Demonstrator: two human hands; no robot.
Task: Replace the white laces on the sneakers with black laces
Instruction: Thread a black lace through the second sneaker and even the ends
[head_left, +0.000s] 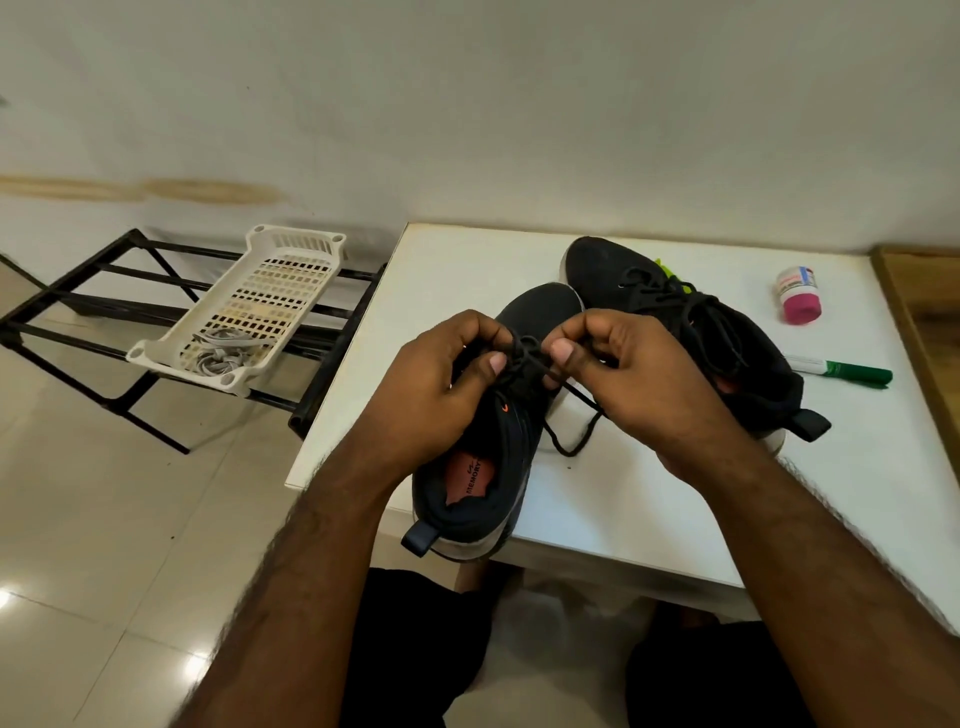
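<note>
Two dark sneakers stand on a white table (649, 525). The near sneaker (478, 483) points away from me, its heel at the table's front edge. My left hand (436, 389) and my right hand (639, 379) each pinch a part of its black lace (527, 353) at a knot above the tongue. A loose end of that lace (576, 441) trails onto the table. The far sneaker (691, 327) lies to the right, laced in black. Whitish laces (221, 353) lie in a white plastic basket (291, 249) to the left.
The basket rests on a black metal rack (93, 306) left of the table. A small pink-capped bottle (798, 293) and a green marker (841, 371) lie at the table's right. A wooden surface (924, 322) borders the right edge. The wall is close behind.
</note>
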